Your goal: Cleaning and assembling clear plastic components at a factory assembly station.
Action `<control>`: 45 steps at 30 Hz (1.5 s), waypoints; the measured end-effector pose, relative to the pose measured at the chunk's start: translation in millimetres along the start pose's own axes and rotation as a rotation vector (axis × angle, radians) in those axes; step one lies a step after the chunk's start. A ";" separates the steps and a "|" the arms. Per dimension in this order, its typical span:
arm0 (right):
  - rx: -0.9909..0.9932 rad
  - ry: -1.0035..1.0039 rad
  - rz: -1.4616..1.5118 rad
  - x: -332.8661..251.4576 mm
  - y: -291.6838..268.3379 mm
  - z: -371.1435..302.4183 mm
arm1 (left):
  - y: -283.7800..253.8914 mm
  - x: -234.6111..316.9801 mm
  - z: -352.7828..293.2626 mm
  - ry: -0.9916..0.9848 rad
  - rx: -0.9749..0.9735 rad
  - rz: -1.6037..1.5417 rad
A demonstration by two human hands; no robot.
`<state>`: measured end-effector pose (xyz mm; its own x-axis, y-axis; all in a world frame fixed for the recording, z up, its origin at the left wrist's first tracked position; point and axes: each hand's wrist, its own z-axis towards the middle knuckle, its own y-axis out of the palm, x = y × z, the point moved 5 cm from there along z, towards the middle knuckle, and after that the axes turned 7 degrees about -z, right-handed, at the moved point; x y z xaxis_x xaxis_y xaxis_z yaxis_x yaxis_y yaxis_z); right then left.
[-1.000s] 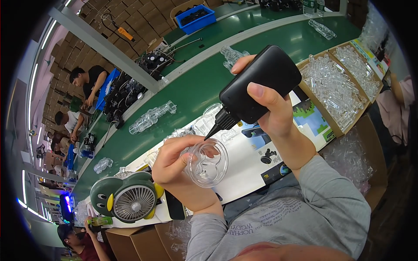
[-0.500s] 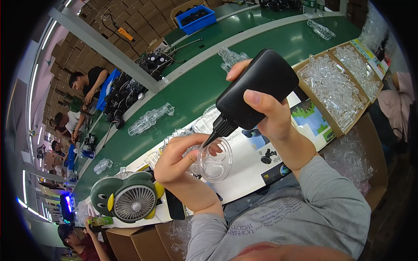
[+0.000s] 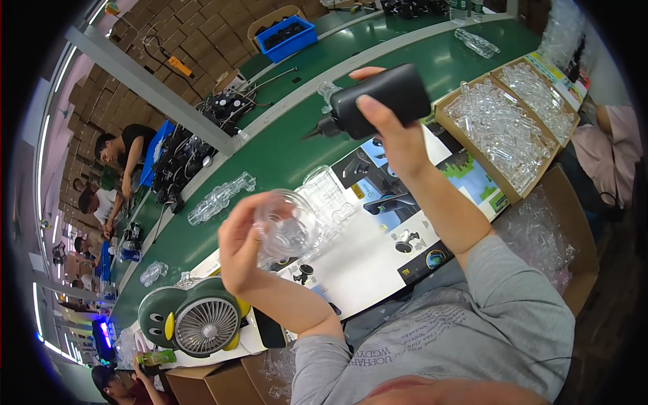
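Note:
My left hand (image 3: pixel 241 241) is closed on the rim of a round clear plastic part (image 3: pixel 289 226), held up above the bench. Up and to the right of it, my right hand (image 3: pixel 399 138) grips a black squeeze bottle (image 3: pixel 386 101) tilted on its side. The bottle's thin dark nozzle points left and stands apart from the clear part. Beneath my hands lies a printed cardboard sheet (image 3: pixel 364 253) with several clear plastic pieces (image 3: pixel 324 199) on it, partly hidden by the held part.
A green bench (image 3: pixel 283 152) carries clear plastic assemblies (image 3: pixel 221 197). At right, open boxes (image 3: pixel 499 135) hold many clear pieces. A penguin-shaped fan (image 3: pixel 196 320) stands at left. Beyond are a metal post (image 3: pixel 148 88), a blue bin (image 3: pixel 287 40) and black parts (image 3: pixel 189 165); people work along the left.
The bottle's nozzle has left the clear part; my right hand has lifted it up and away. My left hand has moved left and slightly up with the part, turning it.

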<state>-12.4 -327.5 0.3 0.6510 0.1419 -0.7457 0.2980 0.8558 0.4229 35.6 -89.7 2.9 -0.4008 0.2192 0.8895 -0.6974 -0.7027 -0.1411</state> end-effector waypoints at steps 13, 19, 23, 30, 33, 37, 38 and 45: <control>-0.699 -0.300 -1.587 137.1 -96.8 -20.9 | -20.9 11.3 3.6 0.212 0.325 -0.117; -0.561 -0.296 -1.600 109.6 -79.8 -14.5 | -21.8 2.3 8.2 0.179 0.313 -0.115; -0.398 -0.455 -1.081 78.8 -44.6 -13.0 | -19.6 4.5 8.6 0.200 0.292 -0.113; -0.510 -0.123 -1.213 62.9 -2.5 -25.3 | -17.8 -1.8 14.1 0.141 0.316 -0.083; -0.668 -0.227 -1.218 72.1 20.4 -27.5 | -14.2 -6.1 19.9 0.112 0.375 0.058; -0.625 -0.236 -0.851 71.4 40.4 -35.1 | 0.8 -16.7 33.2 0.072 0.373 0.131; -0.665 -0.174 -0.699 70.0 47.4 -34.1 | 5.6 -20.6 35.7 0.055 0.336 0.061; -0.540 0.330 -0.116 125.4 41.4 -5.1 | 16.0 -23.1 47.6 0.124 0.359 0.148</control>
<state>78.0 -271.7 -78.3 0.3610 0.1050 -0.9266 -0.0956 0.9926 0.0753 62.0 -138.3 0.8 -0.5653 0.1628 0.8086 -0.3838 -0.9197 -0.0831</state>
